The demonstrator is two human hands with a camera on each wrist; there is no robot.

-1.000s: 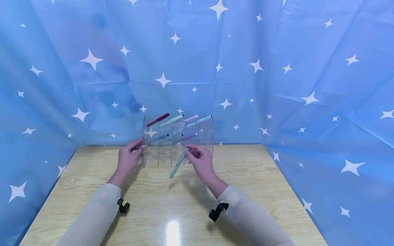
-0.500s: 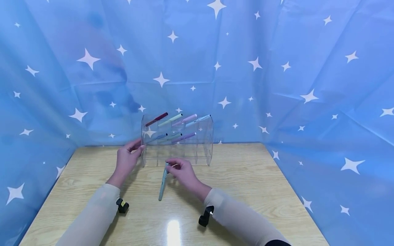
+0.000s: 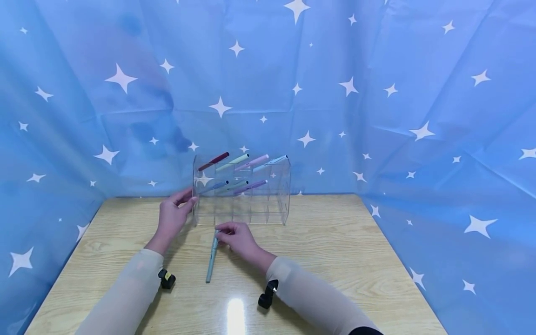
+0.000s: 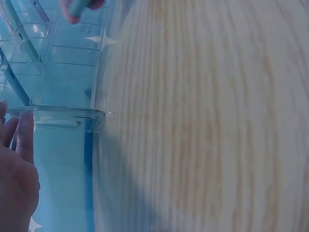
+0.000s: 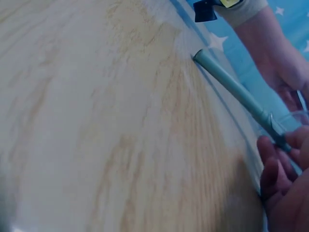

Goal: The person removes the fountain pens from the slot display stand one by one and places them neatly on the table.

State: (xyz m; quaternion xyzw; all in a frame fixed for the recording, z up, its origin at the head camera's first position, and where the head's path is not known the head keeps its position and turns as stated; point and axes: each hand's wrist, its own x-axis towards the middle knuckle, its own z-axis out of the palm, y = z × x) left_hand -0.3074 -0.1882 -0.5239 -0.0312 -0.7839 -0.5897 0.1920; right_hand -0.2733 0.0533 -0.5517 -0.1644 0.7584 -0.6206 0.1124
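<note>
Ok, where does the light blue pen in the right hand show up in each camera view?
Head: the light blue pen lies centre-low on the wooden table, its top pinched by the right hand.
Left wrist: only its tip at the top edge.
Right wrist: upper right, running diagonally.
Shared landmark: the clear acrylic rack.

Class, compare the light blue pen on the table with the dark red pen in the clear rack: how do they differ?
The light blue pen lies flat on the wooden table; the dark red pen sits tilted in the clear rack's top row. The right hand pinches the light blue pen; no hand touches the dark red pen. Both are slim pens.
</note>
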